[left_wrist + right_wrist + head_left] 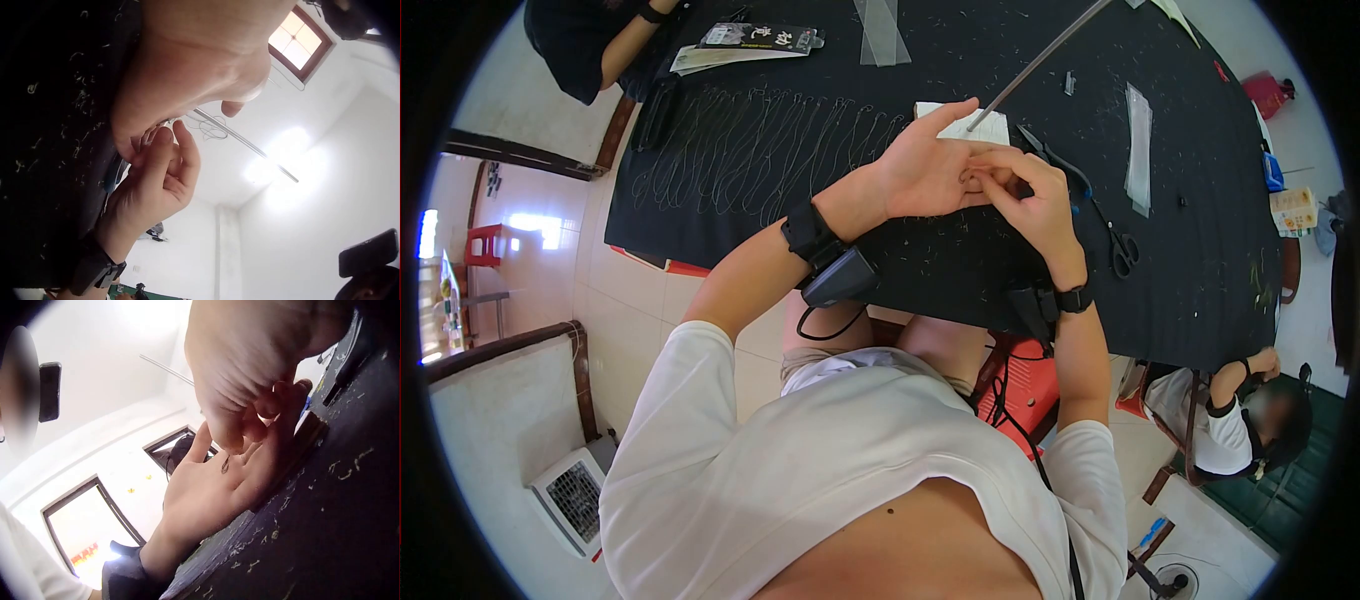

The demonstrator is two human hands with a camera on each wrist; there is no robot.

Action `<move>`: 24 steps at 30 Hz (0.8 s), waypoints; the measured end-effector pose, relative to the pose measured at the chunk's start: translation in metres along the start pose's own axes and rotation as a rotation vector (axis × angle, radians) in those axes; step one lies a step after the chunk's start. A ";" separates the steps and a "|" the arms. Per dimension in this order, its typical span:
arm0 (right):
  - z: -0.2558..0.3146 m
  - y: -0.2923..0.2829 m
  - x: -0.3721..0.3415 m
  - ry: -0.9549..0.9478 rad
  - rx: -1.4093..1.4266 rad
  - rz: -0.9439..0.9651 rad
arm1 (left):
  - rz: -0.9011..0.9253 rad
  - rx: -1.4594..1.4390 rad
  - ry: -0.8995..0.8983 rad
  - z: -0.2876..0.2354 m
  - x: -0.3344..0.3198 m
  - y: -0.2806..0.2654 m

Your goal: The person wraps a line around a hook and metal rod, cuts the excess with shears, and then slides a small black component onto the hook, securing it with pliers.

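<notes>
Pinching some thin loop (225, 464), right grip (1037, 192) looks nearly closed over the unclenched, palm-up left grip (930, 172), probably for steadiness tbh.

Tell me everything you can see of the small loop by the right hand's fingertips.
The small loop is thin, dark and narrow, resembling bent thread or fine wire; its exact material is unclear. In the right wrist view it pokes out beneath the fingers of the right hand, over the palm of the left hand. The fingers hide its upper end; whether it touches the palm, I can't tell.
</notes>
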State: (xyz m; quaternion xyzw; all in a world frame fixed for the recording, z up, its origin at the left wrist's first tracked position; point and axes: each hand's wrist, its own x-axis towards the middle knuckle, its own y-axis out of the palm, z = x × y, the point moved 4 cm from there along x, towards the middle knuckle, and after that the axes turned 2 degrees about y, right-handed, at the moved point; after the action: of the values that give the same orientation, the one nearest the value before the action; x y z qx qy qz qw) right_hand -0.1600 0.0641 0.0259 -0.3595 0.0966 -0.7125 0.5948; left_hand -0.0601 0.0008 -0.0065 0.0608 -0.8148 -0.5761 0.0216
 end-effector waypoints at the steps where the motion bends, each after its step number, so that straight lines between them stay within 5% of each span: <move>1: -0.001 0.001 0.000 0.007 0.007 0.002 | -0.097 0.007 0.021 0.000 0.000 0.000; 24: 0.000 0.002 0.000 -0.029 0.016 0.012 | -0.024 0.011 -0.031 0.002 -0.001 -0.004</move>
State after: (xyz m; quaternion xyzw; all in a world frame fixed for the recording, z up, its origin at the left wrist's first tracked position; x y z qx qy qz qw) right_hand -0.1583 0.0631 0.0249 -0.3642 0.0843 -0.7043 0.6034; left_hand -0.0594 0.0011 -0.0107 0.0618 -0.8174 -0.5728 0.0020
